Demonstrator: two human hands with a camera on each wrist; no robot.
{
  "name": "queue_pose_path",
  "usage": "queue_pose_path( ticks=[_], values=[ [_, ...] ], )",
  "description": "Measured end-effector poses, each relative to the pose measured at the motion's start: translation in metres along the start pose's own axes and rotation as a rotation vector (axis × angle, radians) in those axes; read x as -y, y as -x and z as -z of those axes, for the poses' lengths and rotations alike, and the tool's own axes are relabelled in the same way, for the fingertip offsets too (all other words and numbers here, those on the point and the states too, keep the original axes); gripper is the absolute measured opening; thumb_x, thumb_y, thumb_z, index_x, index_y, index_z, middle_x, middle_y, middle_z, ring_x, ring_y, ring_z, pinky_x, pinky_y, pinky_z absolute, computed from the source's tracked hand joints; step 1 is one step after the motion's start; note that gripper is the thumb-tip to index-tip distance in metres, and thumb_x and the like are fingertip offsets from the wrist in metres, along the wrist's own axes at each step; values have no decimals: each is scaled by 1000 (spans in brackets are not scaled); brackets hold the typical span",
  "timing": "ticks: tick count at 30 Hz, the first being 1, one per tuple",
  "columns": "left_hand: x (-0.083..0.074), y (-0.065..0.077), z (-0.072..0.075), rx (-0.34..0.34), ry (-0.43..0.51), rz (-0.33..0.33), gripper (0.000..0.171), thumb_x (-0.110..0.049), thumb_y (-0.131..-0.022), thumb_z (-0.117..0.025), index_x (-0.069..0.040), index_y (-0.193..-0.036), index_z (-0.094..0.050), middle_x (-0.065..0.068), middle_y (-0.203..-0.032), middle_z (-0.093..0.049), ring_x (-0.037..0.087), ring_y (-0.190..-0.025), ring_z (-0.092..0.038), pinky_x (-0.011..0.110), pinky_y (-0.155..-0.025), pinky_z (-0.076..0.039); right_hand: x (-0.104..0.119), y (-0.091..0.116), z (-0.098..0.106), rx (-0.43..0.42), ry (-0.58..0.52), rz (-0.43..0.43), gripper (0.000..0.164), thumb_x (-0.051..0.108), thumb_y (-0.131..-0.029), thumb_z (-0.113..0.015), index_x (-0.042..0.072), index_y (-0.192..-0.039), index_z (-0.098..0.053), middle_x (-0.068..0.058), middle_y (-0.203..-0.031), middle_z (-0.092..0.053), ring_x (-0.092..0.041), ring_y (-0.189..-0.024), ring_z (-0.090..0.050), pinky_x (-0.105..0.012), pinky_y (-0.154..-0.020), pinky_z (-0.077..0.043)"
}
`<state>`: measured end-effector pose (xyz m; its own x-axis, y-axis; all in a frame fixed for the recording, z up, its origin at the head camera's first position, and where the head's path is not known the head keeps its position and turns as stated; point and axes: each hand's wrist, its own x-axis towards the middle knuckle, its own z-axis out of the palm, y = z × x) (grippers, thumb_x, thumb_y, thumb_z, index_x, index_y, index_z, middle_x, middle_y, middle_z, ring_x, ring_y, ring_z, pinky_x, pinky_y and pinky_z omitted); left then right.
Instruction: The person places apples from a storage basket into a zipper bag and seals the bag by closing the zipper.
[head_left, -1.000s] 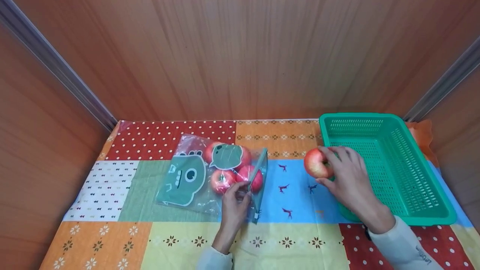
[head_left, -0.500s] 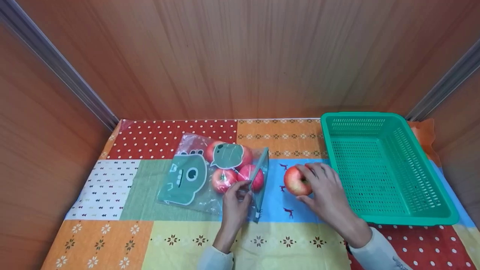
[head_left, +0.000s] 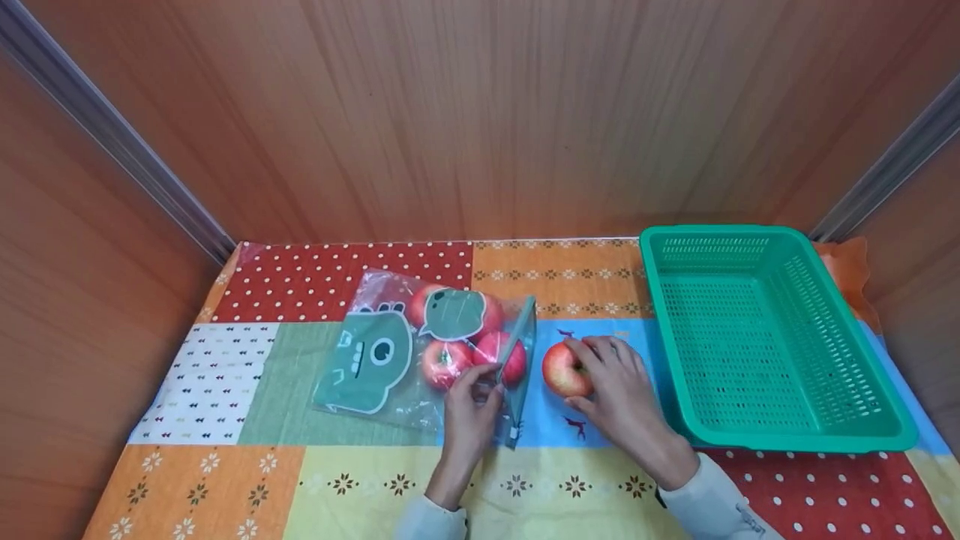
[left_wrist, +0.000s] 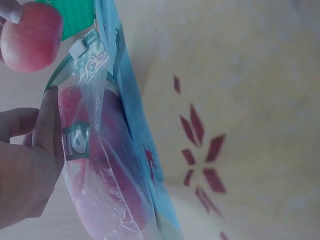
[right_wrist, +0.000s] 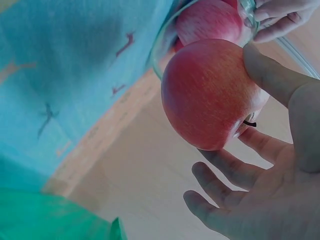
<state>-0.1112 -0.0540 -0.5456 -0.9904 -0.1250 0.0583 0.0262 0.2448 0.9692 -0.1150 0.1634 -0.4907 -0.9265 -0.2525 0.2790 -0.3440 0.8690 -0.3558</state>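
A clear zip bag [head_left: 416, 409] with green cartoon prints lies on the cloth, several red apples [head_left: 447, 363] inside it. At its right end, my left hand [head_left: 472, 416] pinches the upper edge of the mouth and keeps it raised. The green rim and white slider [left_wrist: 78, 49] show in the left wrist view. My right hand [head_left: 621, 390] grips a red-yellow apple [head_left: 566, 370] between thumb and fingers, just right of the bag's mouth. In the right wrist view the held apple [right_wrist: 210, 95] overlaps the mouth, with a bagged apple [right_wrist: 210, 22] behind it.
A green plastic basket [head_left: 787, 441] with slotted walls stands at the right, no fruit in it. An orange cloth piece [head_left: 847, 274] sticks out behind its far right corner. Wood-grain panels [head_left: 480, 120] enclose the patchwork-covered table [head_left: 375, 495] at the back and both sides.
My right hand has carried the apple leftward from the basket's left rim to near the bag's mouth. My left hand and the bag have stayed in place.
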Motion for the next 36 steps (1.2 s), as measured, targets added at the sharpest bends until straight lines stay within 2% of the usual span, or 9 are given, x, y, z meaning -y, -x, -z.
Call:
queue_pose_path(
  ticks=[8, 17, 24, 33, 36],
  values=[
    [3, 0, 0, 3, 14, -9, 33, 5, -93, -74, -7, -124, -72, 8, -109, -71, 18, -91, -67, 20, -81, -58, 2, -8, -21, -20, -3, 0, 81, 23, -70, -100, 10, -142, -64, -16, -133, -63, -38, -128, -52, -64, -110, -44],
    [4, 0, 0, -7, 6, 6, 33, 4, -94, -73, -8, -125, -73, 7, -109, -71, 18, -91, -66, 21, -81, -58, 8, -16, -33, -24, -2, 12, 79, 23, -71, -101, 5, -139, -65, -19, -135, -64, -40, -128, -54, -62, -110, -45],
    [3, 0, 1, -16, 11, -6, 32, 4, -94, -73, -8, -124, -74, 7, -106, -71, 17, -87, -67, 21, -79, -59, 10, -20, -41, -28, -82, -16, 78, 21, -71, -100, 1, -137, -65, -19, -137, -66, -43, -131, -53, -62, -110, -46],
    [-1, 0, 0, -22, -1, -11, 32, 5, -94, -73, -5, -124, -74, 7, -106, -71, 16, -85, -68, 22, -79, -59, 20, -26, -55, -76, -168, -19, 77, 22, -70, -101, -1, -133, -65, -18, -131, -70, -43, -131, -55, -61, -110, -46],
    [-3, 0, -1, -28, -3, -13, 32, 6, -93, -73, -5, -124, -74, 7, -106, -72, 16, -84, -68, 22, -80, -59, 23, -27, -60, -75, -200, -47, 77, 22, -69, -101, -1, -133, -65, -17, -130, -71, -43, -130, -55, -60, -110, -47]
  ],
)
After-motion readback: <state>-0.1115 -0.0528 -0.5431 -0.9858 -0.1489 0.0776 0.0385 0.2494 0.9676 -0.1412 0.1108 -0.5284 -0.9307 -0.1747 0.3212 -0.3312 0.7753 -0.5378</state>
